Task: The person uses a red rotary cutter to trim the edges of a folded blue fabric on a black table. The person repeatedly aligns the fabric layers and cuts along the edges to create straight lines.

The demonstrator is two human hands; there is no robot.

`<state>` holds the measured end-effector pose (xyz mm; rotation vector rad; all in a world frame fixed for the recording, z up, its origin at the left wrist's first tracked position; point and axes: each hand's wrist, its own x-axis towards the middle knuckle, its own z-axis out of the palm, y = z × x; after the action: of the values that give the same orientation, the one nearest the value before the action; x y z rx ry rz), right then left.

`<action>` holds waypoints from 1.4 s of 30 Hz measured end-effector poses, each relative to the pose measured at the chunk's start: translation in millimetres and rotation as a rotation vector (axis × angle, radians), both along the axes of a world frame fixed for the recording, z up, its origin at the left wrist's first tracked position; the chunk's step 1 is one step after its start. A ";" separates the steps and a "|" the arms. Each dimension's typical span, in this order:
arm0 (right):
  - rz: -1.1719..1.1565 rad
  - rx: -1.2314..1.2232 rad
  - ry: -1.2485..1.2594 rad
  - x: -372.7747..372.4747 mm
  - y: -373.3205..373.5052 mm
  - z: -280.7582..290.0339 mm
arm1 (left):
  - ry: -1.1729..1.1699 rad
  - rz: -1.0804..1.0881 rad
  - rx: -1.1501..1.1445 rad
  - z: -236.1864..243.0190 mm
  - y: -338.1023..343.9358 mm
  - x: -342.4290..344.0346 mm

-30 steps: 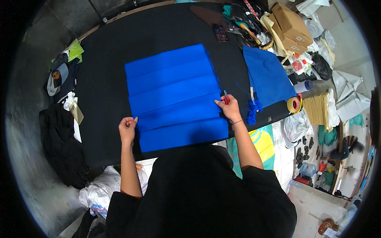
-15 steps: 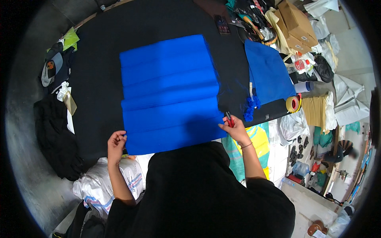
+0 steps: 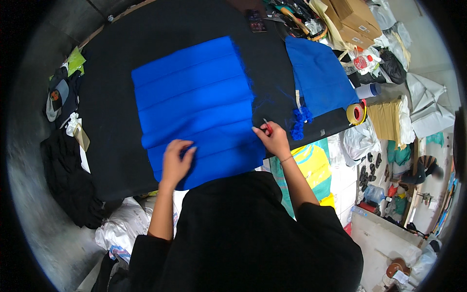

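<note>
A bright blue cloth (image 3: 194,97) with several crosswise seams or creases lies flat on the black-covered table (image 3: 114,107). Its right edge is frayed, with loose threads beside it. My left hand (image 3: 177,160) rests on the lower left part of the cloth, fingers and thumb apart, holding nothing. At the lower right edge, my right hand (image 3: 274,141) is closed around a small red-handled tool (image 3: 267,128) with a thin pointed tip. The thumb and fingertips of that hand reach to the cloth's edge. Most of the tool is hidden in the fingers.
Another blue cloth piece (image 3: 321,78) lies to the right, with a tuft of blue threads (image 3: 299,124) by it. A tape roll (image 3: 356,114), a white cup-like container (image 3: 367,90) and cardboard boxes (image 3: 357,24) stand along the right. A phone (image 3: 256,21) lies at the back.
My left hand has moved from the cloth's lower left corner onto its surface. My right hand has gone slightly up and left along the edge. The whole view has shifted a little.
</note>
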<state>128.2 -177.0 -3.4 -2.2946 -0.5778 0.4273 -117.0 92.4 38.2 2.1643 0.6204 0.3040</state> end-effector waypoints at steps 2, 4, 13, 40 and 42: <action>0.065 -0.072 -0.017 2.6 10.4 -9.7 | -0.100 -0.170 -0.025 -16.6 -30.4 43.3; 0.107 -0.125 0.051 4.8 18.2 -18.5 | -0.157 -0.299 -0.089 -29.1 -55.4 81.5; -0.011 0.308 0.464 8.3 -8.1 -18.6 | 0.129 -0.469 0.043 -36.6 -110.7 131.8; 0.552 0.038 -0.498 48.6 -9.8 -22.9 | 0.029 -0.551 0.058 -12.1 -119.6 115.3; 0.560 0.036 -0.483 48.2 -11.2 -22.2 | 0.025 -0.552 0.059 -11.6 -120.2 115.3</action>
<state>176.4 -188.2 -25.7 -2.1783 -1.4690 0.1062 -1.8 -27.7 26.6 2.2962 0.0104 -0.0038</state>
